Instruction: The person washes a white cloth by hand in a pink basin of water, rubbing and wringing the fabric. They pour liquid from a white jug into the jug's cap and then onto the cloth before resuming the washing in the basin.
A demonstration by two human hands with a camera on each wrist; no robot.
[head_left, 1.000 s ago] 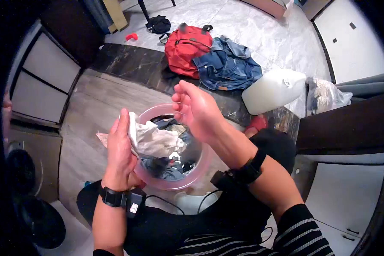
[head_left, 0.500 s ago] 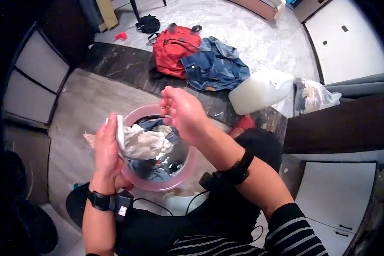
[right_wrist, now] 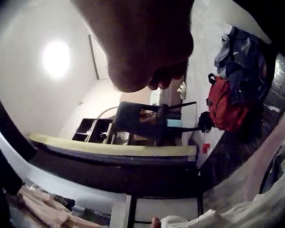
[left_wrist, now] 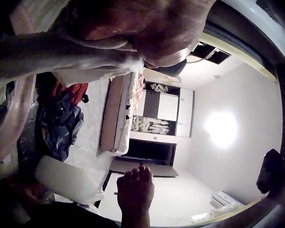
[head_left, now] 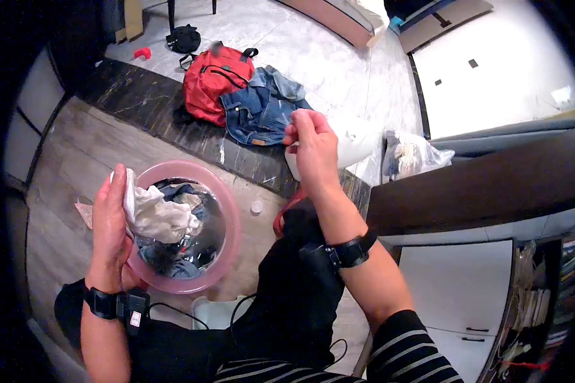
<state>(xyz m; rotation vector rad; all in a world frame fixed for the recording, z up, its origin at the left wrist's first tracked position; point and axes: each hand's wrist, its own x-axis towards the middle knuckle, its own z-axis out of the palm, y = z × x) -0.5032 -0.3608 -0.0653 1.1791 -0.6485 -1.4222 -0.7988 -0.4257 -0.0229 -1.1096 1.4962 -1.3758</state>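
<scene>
My left hand (head_left: 112, 217) holds a bunched white cloth (head_left: 163, 217), thumb up along its edge, above the left part of a pink basin (head_left: 230, 223). Dark water and soaked clothes (head_left: 188, 265), some blue and some black, fill the basin. In the left wrist view the cloth (left_wrist: 33, 59) stretches out from the hand. My right hand (head_left: 316, 150) is raised to the right of the basin, fingers loosely bent and holding nothing. Behind it, partly hidden, a large white plastic jug (head_left: 354, 150) stands; the left wrist view shows the jug (left_wrist: 69, 180) more fully.
Beyond the basin, a red backpack (head_left: 214, 83) and a denim jacket (head_left: 255, 115) lie by the dark stone strip (head_left: 140, 96). A small white cap (head_left: 256, 207) is on the wood-look floor. A clear plastic bag (head_left: 415, 156) sits at right, near a white cabinet (head_left: 457, 281).
The head view has turned right, so the scene shifts left. My right hand has moved away from over the basin to in front of the jug. My left hand keeps holding the cloth.
</scene>
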